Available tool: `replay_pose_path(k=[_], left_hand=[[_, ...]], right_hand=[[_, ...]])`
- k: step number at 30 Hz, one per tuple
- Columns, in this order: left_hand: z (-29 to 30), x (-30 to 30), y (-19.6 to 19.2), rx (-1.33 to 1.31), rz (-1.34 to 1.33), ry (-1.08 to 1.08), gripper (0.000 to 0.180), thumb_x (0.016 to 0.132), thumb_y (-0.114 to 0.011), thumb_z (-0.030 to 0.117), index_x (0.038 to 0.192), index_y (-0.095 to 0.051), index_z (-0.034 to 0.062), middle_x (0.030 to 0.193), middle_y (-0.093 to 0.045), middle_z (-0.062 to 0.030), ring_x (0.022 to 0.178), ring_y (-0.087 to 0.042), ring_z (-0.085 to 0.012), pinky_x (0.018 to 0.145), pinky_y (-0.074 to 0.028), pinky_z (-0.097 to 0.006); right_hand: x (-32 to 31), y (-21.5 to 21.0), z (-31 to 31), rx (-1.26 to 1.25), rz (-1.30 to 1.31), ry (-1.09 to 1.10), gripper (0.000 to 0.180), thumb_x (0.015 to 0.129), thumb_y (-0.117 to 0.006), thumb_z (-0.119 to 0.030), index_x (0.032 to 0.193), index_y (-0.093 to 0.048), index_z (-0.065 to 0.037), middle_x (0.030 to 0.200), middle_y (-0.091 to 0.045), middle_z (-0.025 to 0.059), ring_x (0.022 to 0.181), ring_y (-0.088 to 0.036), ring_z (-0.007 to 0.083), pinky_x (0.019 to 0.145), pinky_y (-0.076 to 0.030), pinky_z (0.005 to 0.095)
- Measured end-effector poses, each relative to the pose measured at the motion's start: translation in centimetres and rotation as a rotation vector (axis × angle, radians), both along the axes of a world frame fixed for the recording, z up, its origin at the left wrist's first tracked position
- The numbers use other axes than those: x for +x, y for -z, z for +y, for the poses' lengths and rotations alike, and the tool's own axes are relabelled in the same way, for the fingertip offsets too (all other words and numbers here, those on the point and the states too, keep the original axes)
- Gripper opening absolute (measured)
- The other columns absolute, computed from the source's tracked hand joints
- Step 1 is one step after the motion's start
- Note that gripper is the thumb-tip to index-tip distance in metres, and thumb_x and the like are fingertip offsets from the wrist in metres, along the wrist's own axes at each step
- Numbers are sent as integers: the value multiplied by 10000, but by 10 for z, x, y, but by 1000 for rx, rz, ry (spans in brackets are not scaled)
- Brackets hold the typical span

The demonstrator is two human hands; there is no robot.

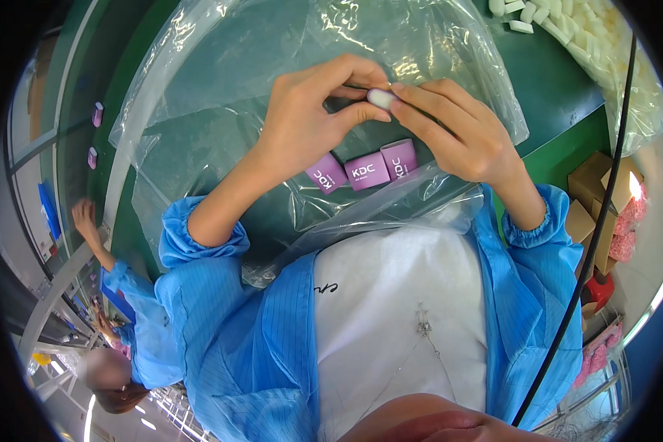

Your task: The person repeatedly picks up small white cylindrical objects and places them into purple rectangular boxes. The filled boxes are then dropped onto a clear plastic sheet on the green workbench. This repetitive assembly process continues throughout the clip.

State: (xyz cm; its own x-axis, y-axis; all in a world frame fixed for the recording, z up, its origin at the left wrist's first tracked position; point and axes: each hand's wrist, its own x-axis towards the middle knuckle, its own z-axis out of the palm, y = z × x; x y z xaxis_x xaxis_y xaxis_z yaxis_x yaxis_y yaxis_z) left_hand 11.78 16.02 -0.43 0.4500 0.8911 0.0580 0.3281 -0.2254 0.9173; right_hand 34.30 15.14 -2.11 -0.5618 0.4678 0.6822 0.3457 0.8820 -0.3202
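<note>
Both my hands meet over the table, pinching a small white piece with rounded ends between the fingertips. My left hand has its thumb below the piece and its fingers curled above it. From the other side, the thumb and fingers of my right hand close on the same piece, hiding its right end. Just below the hands, three small purple printed sleeves or boxes lie side by side: a tilted left one, a middle one and a right one. They rest on a large clear plastic bag.
The bag covers much of the green table. Many white pieces fill a clear bag at the top right. Cardboard boxes and pink bagged goods stand right. A black cable crosses there. Another person's hand is far left.
</note>
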Motion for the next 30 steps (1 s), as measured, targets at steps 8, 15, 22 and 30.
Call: replay_pose_path(k=[8,15,22,30], left_hand=[[77,-154,-55,422,535,-395,224,939,-682,46,1154,-708,-10,1126,-712,-98,1031,-667,-181,951,-498,-291],[168,-383,-15,67,713,-177,311,962,-585,51,1257,-682,74,1351,-612,-94,1264,-559,-214,1031,-449,-318],[110,-203,-16,797,640,-450,340,892,-651,67,1226,-701,105,1341,-610,-107,1300,-523,-279,1067,-424,-386],[-29,18,-13,123,312,340,436,764,-826,143,1169,-676,80,1126,-593,-90,1028,-567,-279,878,-494,-383]], right_hand=[[86,-17,36,-287,-13,714,197,911,-704,-44,1105,-737,-59,996,-731,67,841,-697,158,782,-529,260],[120,24,61,-198,-163,723,249,880,-729,-64,1123,-742,-114,1079,-712,58,876,-697,206,792,-552,304],[106,9,40,-84,-246,651,179,872,-724,-53,1049,-730,-74,1048,-727,57,932,-676,228,778,-552,342],[95,3,33,-457,-150,776,142,846,-751,-70,967,-688,-28,931,-705,40,754,-667,197,694,-540,302]])
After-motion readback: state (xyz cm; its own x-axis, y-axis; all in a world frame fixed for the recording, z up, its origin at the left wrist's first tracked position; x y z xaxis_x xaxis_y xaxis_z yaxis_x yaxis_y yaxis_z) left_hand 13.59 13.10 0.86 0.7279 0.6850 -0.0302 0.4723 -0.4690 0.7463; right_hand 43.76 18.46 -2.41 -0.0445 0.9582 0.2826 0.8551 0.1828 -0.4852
